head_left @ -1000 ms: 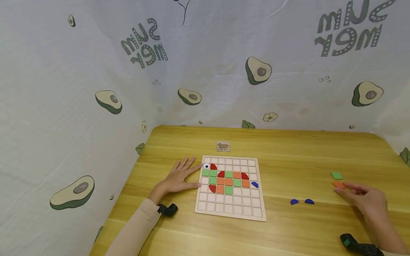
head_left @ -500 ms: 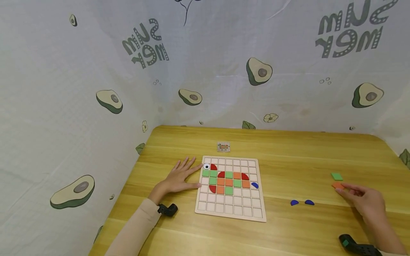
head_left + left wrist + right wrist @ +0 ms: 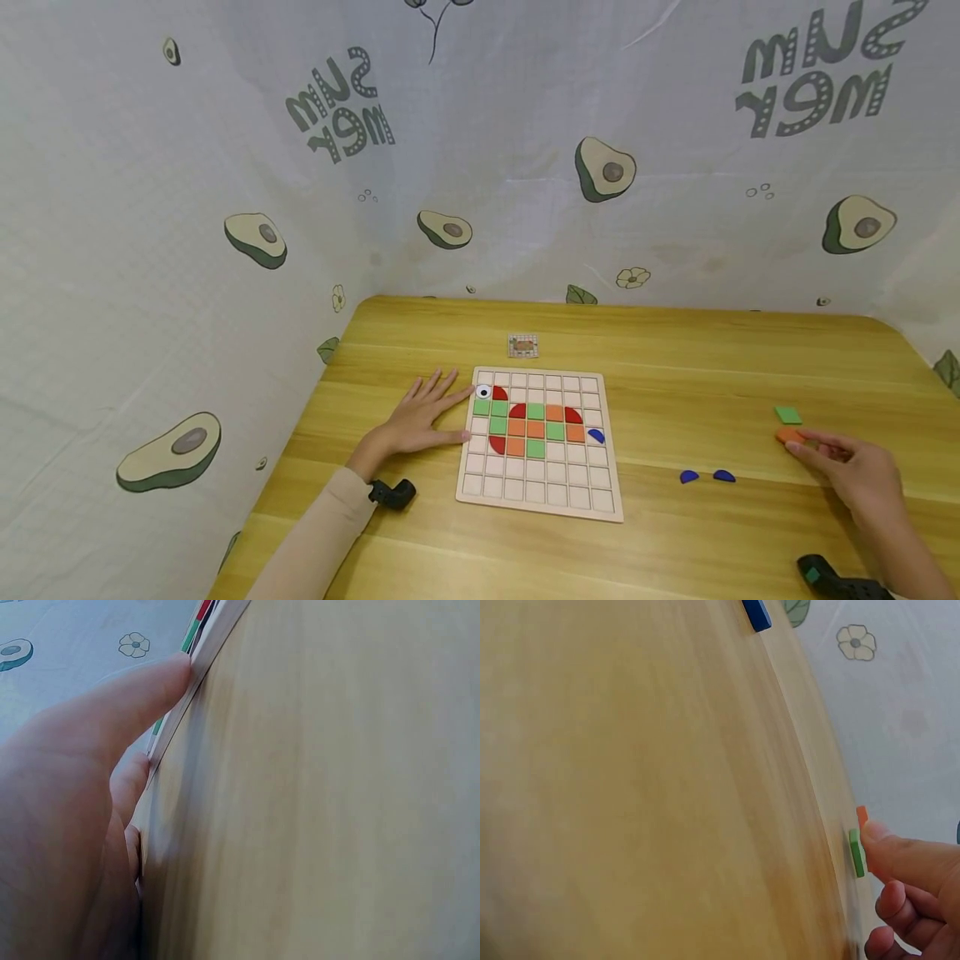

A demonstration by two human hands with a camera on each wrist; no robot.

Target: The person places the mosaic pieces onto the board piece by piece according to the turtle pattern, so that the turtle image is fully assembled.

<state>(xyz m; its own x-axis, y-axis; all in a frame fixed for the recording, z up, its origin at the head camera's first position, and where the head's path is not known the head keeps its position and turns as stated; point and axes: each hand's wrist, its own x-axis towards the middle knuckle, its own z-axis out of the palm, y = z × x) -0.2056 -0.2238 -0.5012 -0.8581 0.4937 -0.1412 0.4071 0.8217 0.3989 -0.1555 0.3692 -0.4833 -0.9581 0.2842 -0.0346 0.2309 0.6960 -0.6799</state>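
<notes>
My left hand (image 3: pixel 416 419) lies with spread fingers at the left of the wooden grid board (image 3: pixel 557 471); its thumb and index fingertip touch the board's edge. Green, orange and red pieces and a white eye piece (image 3: pixel 483 392) fill some cells, and a blue half-circle piece (image 3: pixel 596 436) lies at the right side. Far right, my right hand (image 3: pixel 862 475) pinches an orange square tile (image 3: pixel 787 435) between thumb and fingers. The right wrist view shows this orange tile (image 3: pixel 862 816) partly hidden by the thumb, near a green square tile (image 3: pixel 856 853).
Two blue half-circle pieces, one (image 3: pixel 689 476) beside the other (image 3: pixel 723 476), lie between the board and my right hand. A small picture card (image 3: pixel 522 346) sits behind the board. Printed cloth (image 3: pixel 495 167) hangs behind and left of the wooden table (image 3: pixel 675 358).
The right hand has shifted slightly left with the orange tile, which now looks a little tilted. The left hand and the board have stayed in place.
</notes>
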